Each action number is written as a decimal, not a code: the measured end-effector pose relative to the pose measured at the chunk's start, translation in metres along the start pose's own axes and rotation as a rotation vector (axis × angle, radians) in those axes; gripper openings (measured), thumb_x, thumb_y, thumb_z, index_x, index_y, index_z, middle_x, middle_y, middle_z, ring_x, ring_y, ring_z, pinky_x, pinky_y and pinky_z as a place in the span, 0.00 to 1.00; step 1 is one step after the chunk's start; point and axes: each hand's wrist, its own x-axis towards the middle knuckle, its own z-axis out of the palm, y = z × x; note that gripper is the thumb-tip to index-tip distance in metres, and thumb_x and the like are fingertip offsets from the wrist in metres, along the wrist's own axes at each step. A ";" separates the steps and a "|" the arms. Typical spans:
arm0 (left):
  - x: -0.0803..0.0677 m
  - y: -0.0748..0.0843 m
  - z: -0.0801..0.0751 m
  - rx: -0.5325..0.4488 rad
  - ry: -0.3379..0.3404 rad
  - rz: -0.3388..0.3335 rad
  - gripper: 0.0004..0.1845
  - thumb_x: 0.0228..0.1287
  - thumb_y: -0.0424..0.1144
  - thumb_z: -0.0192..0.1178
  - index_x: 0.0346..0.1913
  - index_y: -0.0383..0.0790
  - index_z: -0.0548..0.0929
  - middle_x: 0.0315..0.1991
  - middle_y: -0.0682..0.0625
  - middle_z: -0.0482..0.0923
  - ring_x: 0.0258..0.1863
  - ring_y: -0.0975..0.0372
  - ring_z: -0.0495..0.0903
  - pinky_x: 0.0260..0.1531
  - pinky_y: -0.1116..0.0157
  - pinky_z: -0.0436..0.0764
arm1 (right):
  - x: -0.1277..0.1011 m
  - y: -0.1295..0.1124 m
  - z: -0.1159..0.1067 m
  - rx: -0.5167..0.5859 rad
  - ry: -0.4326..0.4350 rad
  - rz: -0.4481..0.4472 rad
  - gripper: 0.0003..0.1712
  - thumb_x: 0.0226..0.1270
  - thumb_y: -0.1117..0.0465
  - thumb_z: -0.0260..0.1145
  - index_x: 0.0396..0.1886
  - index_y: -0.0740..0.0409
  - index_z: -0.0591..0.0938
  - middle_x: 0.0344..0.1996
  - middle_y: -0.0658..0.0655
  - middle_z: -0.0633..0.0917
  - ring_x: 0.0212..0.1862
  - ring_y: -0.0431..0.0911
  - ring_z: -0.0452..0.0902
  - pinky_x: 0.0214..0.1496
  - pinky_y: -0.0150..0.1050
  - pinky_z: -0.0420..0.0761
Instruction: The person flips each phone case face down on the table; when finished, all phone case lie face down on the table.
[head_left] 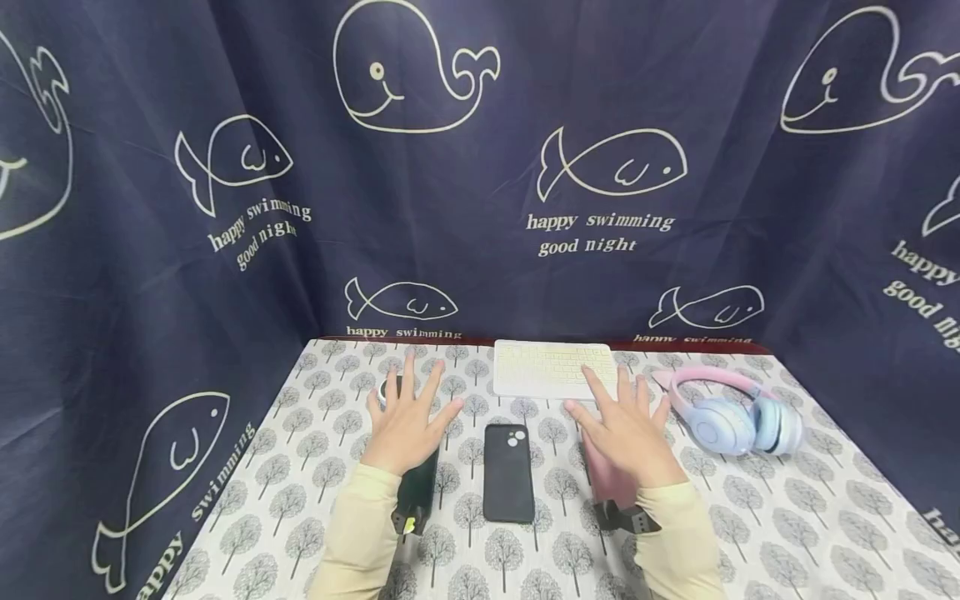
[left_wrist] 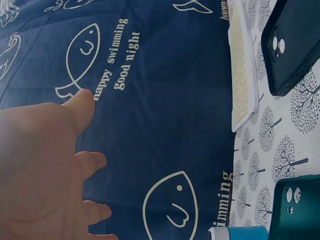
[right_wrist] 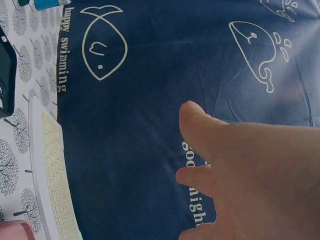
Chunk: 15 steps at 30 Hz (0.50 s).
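Observation:
My left hand (head_left: 410, 406) hovers over the table with its fingers spread, holding nothing; its palm (left_wrist: 42, 172) fills the left wrist view. A dark green phone (head_left: 417, 492) lies beneath it. My right hand (head_left: 624, 414) is likewise spread and empty, above a pink phone (head_left: 606, 483), with its fingertips close to the white keyboard (head_left: 553, 369). A black phone (head_left: 508, 472) lies face down between the two hands. The right wrist view shows the right hand (right_wrist: 255, 175) against the curtain.
Pink and blue headphones (head_left: 729, 414) lie at the right of the tree-patterned tablecloth (head_left: 787, 517). A small round blue and white object (head_left: 386, 392) sits by the left fingers. A dark blue fish-print curtain (head_left: 480, 183) encloses the back and both sides.

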 end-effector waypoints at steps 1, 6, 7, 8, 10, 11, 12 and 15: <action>0.000 -0.001 -0.001 0.000 -0.008 -0.006 0.40 0.71 0.68 0.43 0.80 0.56 0.51 0.80 0.42 0.30 0.76 0.38 0.35 0.63 0.31 0.36 | 0.000 -0.001 0.000 0.003 0.001 0.000 0.45 0.74 0.31 0.44 0.78 0.54 0.57 0.73 0.80 0.45 0.72 0.78 0.33 0.62 0.77 0.26; 0.001 -0.005 -0.011 -0.033 0.020 -0.008 0.40 0.71 0.66 0.46 0.80 0.53 0.53 0.79 0.38 0.36 0.75 0.37 0.39 0.64 0.30 0.42 | 0.006 -0.013 0.009 0.034 0.092 -0.063 0.42 0.75 0.36 0.49 0.77 0.59 0.60 0.72 0.80 0.52 0.72 0.76 0.44 0.68 0.72 0.38; 0.000 -0.006 -0.015 -0.042 0.038 -0.008 0.40 0.71 0.65 0.48 0.79 0.51 0.54 0.78 0.36 0.41 0.75 0.37 0.44 0.64 0.31 0.46 | 0.007 -0.019 0.012 0.045 0.120 -0.084 0.41 0.75 0.38 0.51 0.76 0.61 0.61 0.71 0.80 0.54 0.72 0.75 0.47 0.69 0.71 0.43; -0.001 -0.008 -0.019 -0.052 0.063 -0.007 0.40 0.71 0.63 0.50 0.78 0.48 0.57 0.77 0.34 0.47 0.73 0.37 0.50 0.63 0.32 0.51 | 0.009 -0.026 0.017 0.068 0.151 -0.107 0.40 0.75 0.41 0.54 0.75 0.63 0.63 0.70 0.80 0.57 0.71 0.74 0.51 0.69 0.70 0.49; -0.003 -0.012 -0.026 -0.064 0.104 -0.028 0.37 0.71 0.59 0.54 0.76 0.44 0.62 0.71 0.32 0.60 0.67 0.38 0.62 0.60 0.36 0.62 | 0.012 -0.046 0.029 0.118 0.198 -0.149 0.39 0.73 0.46 0.59 0.73 0.67 0.65 0.67 0.79 0.63 0.68 0.72 0.59 0.66 0.68 0.60; -0.005 -0.015 -0.029 -0.074 0.123 -0.041 0.35 0.71 0.57 0.55 0.73 0.41 0.66 0.67 0.33 0.66 0.63 0.39 0.68 0.58 0.39 0.67 | 0.013 -0.056 0.036 0.152 0.209 -0.161 0.38 0.72 0.49 0.61 0.72 0.69 0.65 0.66 0.78 0.66 0.66 0.70 0.63 0.63 0.67 0.65; -0.006 -0.020 -0.031 -0.082 0.131 -0.053 0.32 0.71 0.54 0.57 0.70 0.39 0.70 0.61 0.34 0.72 0.58 0.41 0.74 0.54 0.41 0.72 | 0.014 -0.067 0.044 0.182 0.207 -0.164 0.38 0.70 0.50 0.62 0.71 0.69 0.66 0.65 0.76 0.68 0.64 0.68 0.66 0.62 0.65 0.68; -0.009 -0.035 -0.033 -0.101 0.100 -0.096 0.23 0.70 0.47 0.60 0.57 0.33 0.78 0.45 0.37 0.81 0.42 0.45 0.82 0.42 0.47 0.79 | 0.021 -0.100 0.073 0.288 0.176 -0.156 0.36 0.67 0.53 0.65 0.69 0.69 0.69 0.61 0.72 0.73 0.61 0.65 0.71 0.60 0.61 0.73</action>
